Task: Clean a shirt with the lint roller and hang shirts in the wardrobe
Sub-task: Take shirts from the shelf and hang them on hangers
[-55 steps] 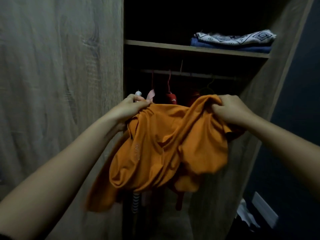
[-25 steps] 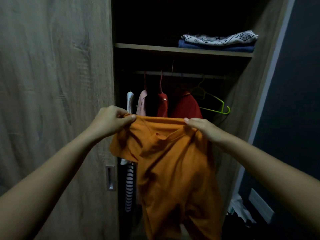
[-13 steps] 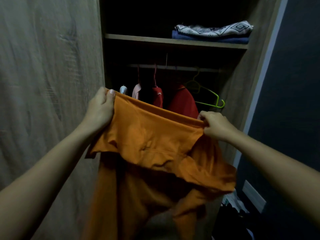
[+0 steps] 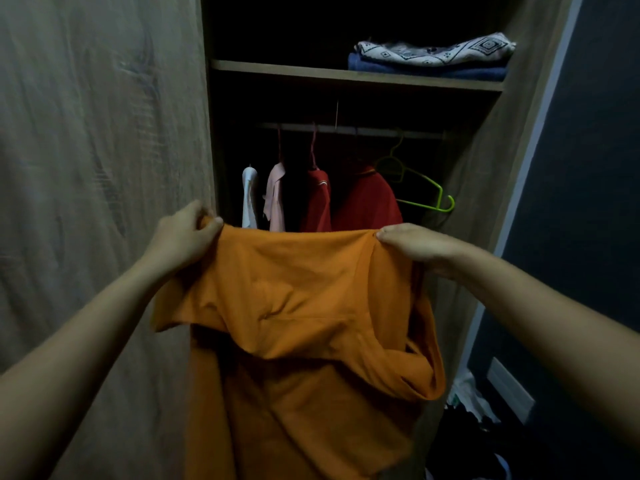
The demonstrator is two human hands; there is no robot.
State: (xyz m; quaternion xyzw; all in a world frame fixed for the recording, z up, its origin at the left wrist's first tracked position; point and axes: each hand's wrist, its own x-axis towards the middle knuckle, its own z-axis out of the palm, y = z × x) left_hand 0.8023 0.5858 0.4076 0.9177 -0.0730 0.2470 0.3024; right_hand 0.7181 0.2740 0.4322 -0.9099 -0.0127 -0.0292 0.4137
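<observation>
We have levelled the orange shirt (image 4: 294,299), taut between both hands.
Left hand (image 4: 183,233) and right hand (image 4: 412,242) pinch its top edge; beyond them hang red shirts (image 4: 363,199) and a green hanger (image 4: 426,195); its hem is cut off below.

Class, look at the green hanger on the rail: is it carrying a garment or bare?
Bare. The green hanger hangs from the rail with its whole frame showing, nothing draped on it.
</observation>
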